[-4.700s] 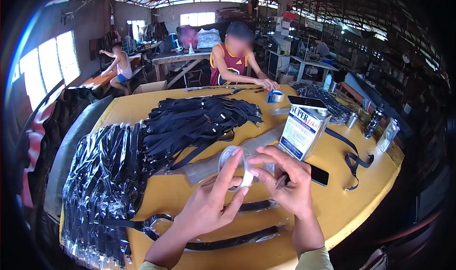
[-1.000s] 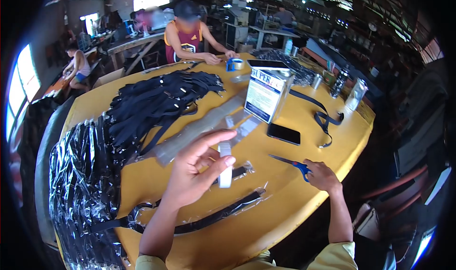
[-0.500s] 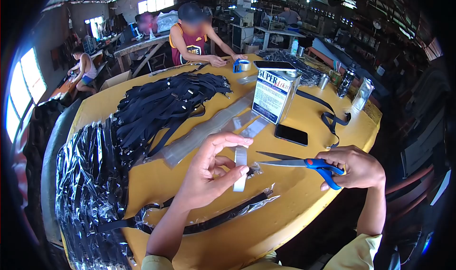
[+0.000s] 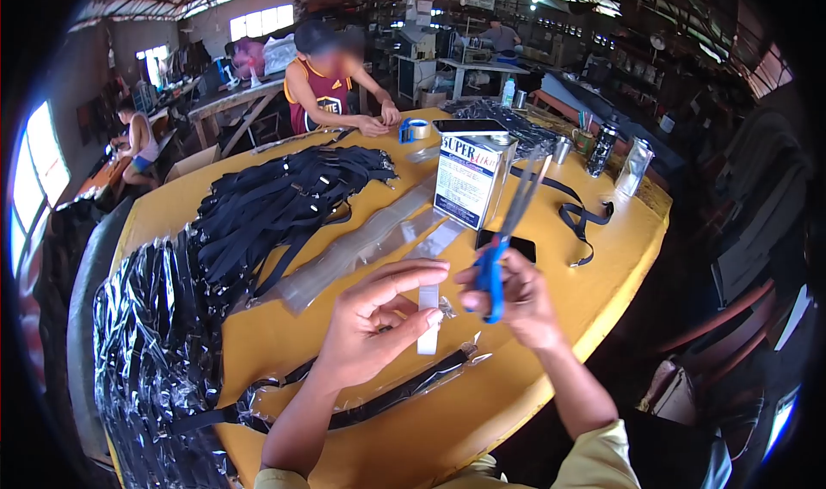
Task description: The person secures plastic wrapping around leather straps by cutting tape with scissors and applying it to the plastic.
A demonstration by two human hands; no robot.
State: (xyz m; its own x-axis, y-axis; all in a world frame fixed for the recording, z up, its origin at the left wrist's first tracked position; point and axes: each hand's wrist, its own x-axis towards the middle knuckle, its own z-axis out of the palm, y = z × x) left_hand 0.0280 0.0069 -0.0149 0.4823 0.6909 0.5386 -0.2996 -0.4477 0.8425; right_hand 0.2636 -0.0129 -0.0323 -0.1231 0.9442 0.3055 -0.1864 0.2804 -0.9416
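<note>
My left hand (image 4: 374,321) pinches a short white strip (image 4: 428,326) upright between its curled fingers and thumb. In my right hand (image 4: 525,304) is a pair of scissors (image 4: 491,284) by the blue handles, its blades pointing up in front of the tin and apart from the strip. Below my left hand lies a black strap in a clear plastic sleeve (image 4: 413,390). Flat clear plastic sleeves (image 4: 344,252) spread behind that hand. Partly hidden by my right hand is a black phone (image 4: 523,248).
On the yellow table (image 4: 568,317) stands a contact cement tin (image 4: 463,179) with another phone (image 4: 471,128) on top. Black straps (image 4: 284,188) are piled left, plastic-wrapped ones (image 4: 155,343) nearer. A loose strap (image 4: 575,218) lies right. Across the table, a person (image 4: 323,85) works beside a tape dispenser (image 4: 415,130).
My right hand has moved left and turned the scissors from pointing left to pointing up. My left hand keeps the white strip. The view has shifted slightly.
</note>
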